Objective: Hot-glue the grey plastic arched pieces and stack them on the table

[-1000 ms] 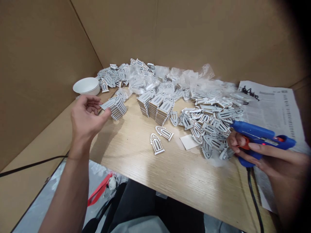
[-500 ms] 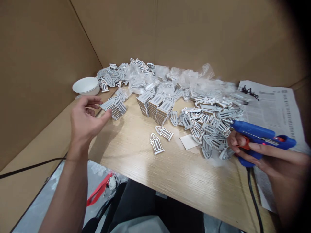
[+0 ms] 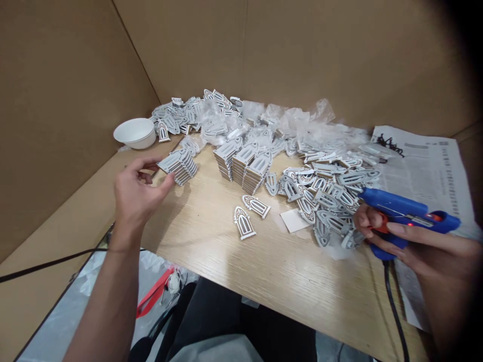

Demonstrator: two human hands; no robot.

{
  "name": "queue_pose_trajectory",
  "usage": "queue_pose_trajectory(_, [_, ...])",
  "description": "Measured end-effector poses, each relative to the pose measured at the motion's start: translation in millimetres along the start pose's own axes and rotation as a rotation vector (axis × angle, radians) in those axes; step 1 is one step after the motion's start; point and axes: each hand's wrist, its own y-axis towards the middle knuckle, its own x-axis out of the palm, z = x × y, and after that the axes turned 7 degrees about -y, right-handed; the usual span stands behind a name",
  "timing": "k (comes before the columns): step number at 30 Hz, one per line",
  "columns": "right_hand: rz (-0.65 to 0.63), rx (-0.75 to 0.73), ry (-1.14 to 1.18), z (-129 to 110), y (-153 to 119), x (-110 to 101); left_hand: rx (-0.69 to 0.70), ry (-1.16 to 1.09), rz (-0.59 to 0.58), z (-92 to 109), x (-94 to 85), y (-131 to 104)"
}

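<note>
At the left, my left hand is beside a leaning stack of grey arched window pieces, thumb and fingers spread around its near left end. Its fingers are apart and nothing is held between them. On the right, my right hand is wrapped round a blue glue gun with an orange trigger and a lit red light; the nozzle points left at a loose pile of pieces. Two patterned window pieces lie face up mid-table. More neat stacks stand behind them.
A white bowl stands at the back left. Clear plastic bags lie along the cardboard wall. Newspaper with dark twisted bits is at the right. A white square card lies by the pile. A black cord hangs from the gun.
My left hand has shifted slightly right, closer to the leaning stack, and its thumb now reaches the stack's near side. My right hand and the glue gun have hardly moved.
</note>
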Motion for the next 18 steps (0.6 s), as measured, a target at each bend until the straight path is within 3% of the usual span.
queue_pose_trajectory(9, [-0.023,-0.004,0.011,6,0,-5,0.022,0.004,-0.010,4,-2.3,-3])
queue_pose_trajectory(12, [-0.007,0.020,0.005,4,-1,-4,0.112,0.045,0.022,14,-4.7,-7])
queue_pose_trajectory(16, [0.009,0.032,0.016,-3,-1,2,0.214,0.097,0.105,44,7.7,-47])
queue_pose_trajectory(18, [0.013,0.032,0.015,-4,-1,4,0.173,-0.011,-0.121,60,23.8,-81])
